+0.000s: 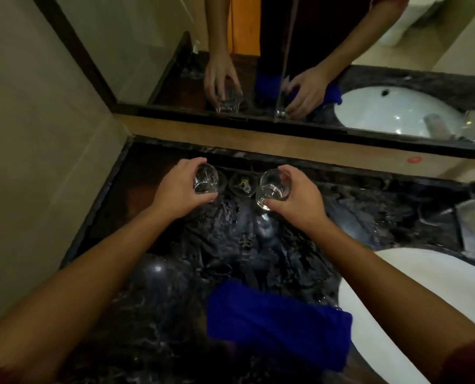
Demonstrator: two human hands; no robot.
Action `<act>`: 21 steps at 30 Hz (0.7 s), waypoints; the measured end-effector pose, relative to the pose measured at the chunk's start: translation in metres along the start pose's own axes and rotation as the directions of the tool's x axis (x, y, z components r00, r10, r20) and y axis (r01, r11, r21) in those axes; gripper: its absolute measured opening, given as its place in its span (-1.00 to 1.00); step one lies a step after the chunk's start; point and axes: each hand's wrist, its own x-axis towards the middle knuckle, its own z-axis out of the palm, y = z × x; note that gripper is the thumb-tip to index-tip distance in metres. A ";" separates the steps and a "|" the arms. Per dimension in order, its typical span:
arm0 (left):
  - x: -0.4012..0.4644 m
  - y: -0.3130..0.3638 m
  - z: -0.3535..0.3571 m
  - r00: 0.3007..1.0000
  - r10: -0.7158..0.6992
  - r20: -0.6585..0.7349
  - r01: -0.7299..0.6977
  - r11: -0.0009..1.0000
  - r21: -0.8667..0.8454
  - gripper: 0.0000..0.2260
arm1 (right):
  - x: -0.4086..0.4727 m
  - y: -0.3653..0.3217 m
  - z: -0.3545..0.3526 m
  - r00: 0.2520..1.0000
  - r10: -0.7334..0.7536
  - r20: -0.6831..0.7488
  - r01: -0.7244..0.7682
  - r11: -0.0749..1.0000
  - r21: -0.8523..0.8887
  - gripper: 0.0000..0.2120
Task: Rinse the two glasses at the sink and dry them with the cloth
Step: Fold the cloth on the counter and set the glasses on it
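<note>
My left hand (179, 189) grips a clear glass (205, 180) by its side, just above the dark marble counter near the back wall. My right hand (294, 194) grips a second clear glass (272, 188) the same way, a short distance to the right. Both glasses look empty and are tilted slightly toward me. A blue cloth (275, 325) lies crumpled on the counter near the front edge, between my forearms. The white sink basin (391, 275) sits at the lower right, partly behind my right forearm.
A round dark coaster or dish (243, 184) lies on the counter between the two glasses. A chrome faucet (472, 231) stands at the right by the basin. A mirror (175, 51) runs along the back wall above a tan ledge. A tiled wall closes the left side.
</note>
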 end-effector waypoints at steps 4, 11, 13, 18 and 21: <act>0.031 -0.016 0.013 0.998 -0.038 0.047 0.038 0.999 -0.018 -0.02 | 0.037 -0.005 0.030 1.000 0.010 0.021 -0.009 1.000 -0.020 -0.13; 0.067 -0.034 0.038 0.991 -0.027 0.129 0.027 1.000 0.006 -0.09 | 0.076 -0.003 0.070 0.997 0.040 0.066 -0.032 0.993 -0.115 -0.17; 0.072 -0.044 0.042 0.991 -0.033 0.131 0.032 0.999 0.008 -0.10 | 0.083 -0.003 0.079 0.997 0.043 0.067 -0.033 0.990 -0.139 -0.19; 0.074 -0.050 0.045 0.991 -0.029 0.134 0.027 1.000 0.014 -0.11 | 0.087 -0.005 0.083 0.997 0.046 0.067 -0.037 0.991 -0.126 -0.20; 0.075 -0.051 0.046 0.990 -0.025 0.141 0.022 0.999 0.023 -0.11 | 0.088 -0.004 0.085 0.997 0.023 0.078 -0.012 0.990 -0.140 -0.20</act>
